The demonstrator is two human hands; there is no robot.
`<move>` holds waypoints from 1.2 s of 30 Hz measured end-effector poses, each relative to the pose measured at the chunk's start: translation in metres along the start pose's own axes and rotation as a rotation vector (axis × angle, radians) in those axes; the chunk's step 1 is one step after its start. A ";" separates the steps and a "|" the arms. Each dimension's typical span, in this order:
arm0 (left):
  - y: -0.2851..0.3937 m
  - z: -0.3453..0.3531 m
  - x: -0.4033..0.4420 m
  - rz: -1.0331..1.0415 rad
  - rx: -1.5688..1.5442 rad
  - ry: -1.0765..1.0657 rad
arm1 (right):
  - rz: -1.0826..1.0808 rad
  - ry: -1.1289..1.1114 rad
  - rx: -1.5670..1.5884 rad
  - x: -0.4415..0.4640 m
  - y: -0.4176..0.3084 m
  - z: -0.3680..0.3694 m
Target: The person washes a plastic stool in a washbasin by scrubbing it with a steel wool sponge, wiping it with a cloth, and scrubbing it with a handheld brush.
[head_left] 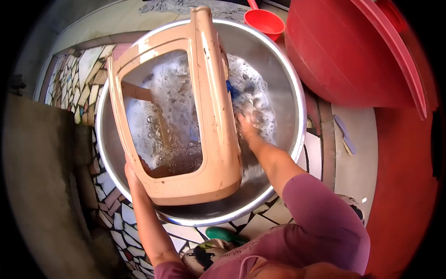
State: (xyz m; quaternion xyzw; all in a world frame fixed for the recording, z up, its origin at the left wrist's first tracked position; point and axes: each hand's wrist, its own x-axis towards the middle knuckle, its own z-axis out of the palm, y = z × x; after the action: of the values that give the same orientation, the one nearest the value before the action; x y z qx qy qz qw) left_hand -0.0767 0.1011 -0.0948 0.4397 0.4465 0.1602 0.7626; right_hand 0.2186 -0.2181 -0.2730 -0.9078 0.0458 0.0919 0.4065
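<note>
A beige plastic stool leans on its side in a large metal basin of foamy water. Dark specks mark its surface. My left hand grips the stool's lower left edge, its fingers curled partly out of sight behind the frame. On the other side, my right hand is down at the splashing water, close against the stool. Its fingers are blurred and partly hidden, so what they hold cannot be made out. Something blue shows in the foam just beyond that hand.
A big red tub stands tilted at the upper right, beside a red dipper behind the basin. A brush lies on the ledge at right. Broken-tile paving surrounds the basin, and a green shoe shows below it.
</note>
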 end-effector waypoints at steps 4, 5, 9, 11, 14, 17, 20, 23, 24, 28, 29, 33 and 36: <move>-0.010 -0.019 0.026 0.016 0.107 0.066 | -0.296 -0.623 -0.729 0.043 -0.090 -0.073; -0.008 -0.031 0.033 0.134 0.359 0.154 | -0.334 -0.579 -0.494 0.059 -0.094 -0.091; 0.065 0.082 -0.087 0.925 1.032 0.421 | -0.186 -0.401 0.170 0.021 -0.139 -0.204; 0.065 0.138 -0.140 1.037 1.185 0.159 | -0.483 -0.231 0.190 -0.032 -0.155 -0.241; 0.016 0.178 -0.166 1.108 1.544 -0.186 | -0.682 -0.052 0.244 -0.133 -0.159 -0.241; 0.007 0.193 -0.166 0.980 1.510 -0.295 | -0.712 -0.110 0.229 -0.212 -0.140 -0.216; 0.000 0.194 -0.158 1.185 1.358 -0.166 | -0.796 -0.005 0.248 -0.230 -0.124 -0.189; 0.001 0.195 -0.158 1.197 1.425 -0.170 | -0.800 0.017 0.332 -0.122 -0.188 -0.166; 0.000 0.194 -0.160 1.185 1.438 -0.188 | -0.711 -0.040 0.464 -0.084 -0.208 -0.159; -0.002 0.195 -0.159 1.152 1.463 -0.091 | -0.846 0.027 0.225 -0.130 -0.195 -0.166; -0.002 0.195 -0.160 1.151 1.473 -0.099 | -0.811 0.048 0.223 -0.156 -0.169 -0.168; -0.004 0.205 -0.159 1.154 1.432 -0.154 | -0.801 0.046 0.132 -0.131 -0.184 -0.173; -0.005 0.206 -0.157 1.081 1.454 -0.142 | -0.658 -0.020 0.032 -0.052 -0.271 -0.150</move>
State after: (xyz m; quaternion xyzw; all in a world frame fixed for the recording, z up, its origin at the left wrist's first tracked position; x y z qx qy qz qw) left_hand 0.0054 -0.1107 0.0306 0.9709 0.1220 0.1475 0.1438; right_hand 0.2303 -0.1499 0.0332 -0.8666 -0.2525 -0.0364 0.4289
